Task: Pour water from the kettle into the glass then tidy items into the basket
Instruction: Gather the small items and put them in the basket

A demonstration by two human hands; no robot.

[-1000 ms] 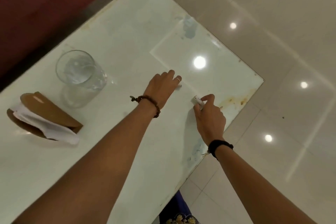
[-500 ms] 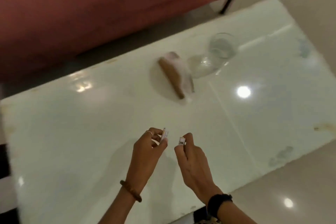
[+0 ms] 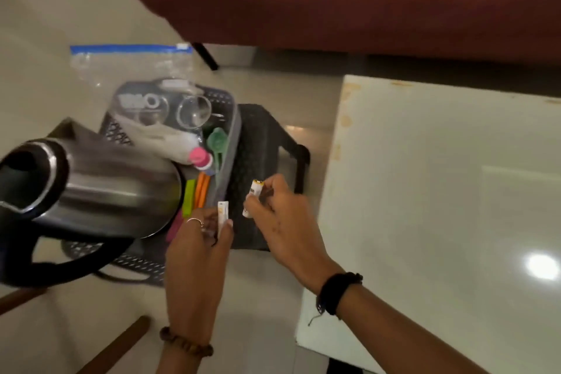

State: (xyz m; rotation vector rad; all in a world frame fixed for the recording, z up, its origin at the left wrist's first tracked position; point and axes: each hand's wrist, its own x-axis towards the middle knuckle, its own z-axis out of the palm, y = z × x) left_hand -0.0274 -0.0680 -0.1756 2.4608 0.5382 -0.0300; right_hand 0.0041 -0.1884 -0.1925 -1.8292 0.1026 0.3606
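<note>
Tidying is under way: the left hand (image 3: pixel 198 240) and right hand (image 3: pixel 283 218) each pinch a small battery-like item beside the basket (image 3: pixel 232 127), which next needs releasing inside.

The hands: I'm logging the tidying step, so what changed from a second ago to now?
Both hands lifted their small white batteries off the table and carried them left, over the basket by the kettle. Left hand and right hand each still pinch one battery; neither is dropped yet.
</note>
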